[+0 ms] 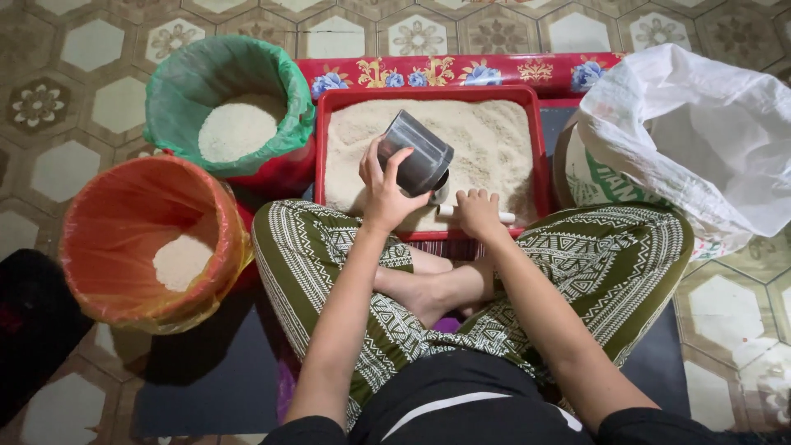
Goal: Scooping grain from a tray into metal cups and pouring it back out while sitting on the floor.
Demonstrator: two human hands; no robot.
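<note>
You are gripping the tilted metal cup [416, 153] in your closed left hand [383, 191], its mouth pointing toward four o'clock, while your right hand [479, 211] is curling over a white tube [474, 213] on the rice tray [535, 148].

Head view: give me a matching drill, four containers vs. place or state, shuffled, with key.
Things:
1. metal cup
2. red tray
3. green-lined bucket
4. orange-lined bucket

Places or states:
A. nearest the person's left knee, a small heap of white grain at its bottom
B. tipped on its side in the left hand, over the grain
C. beyond the orange one, left of the tray, holding white grain
D. in front of the crossed legs, spread with pale grain, the right hand resting at its near edge

Pairs: 1-B, 2-D, 3-C, 4-A
</note>
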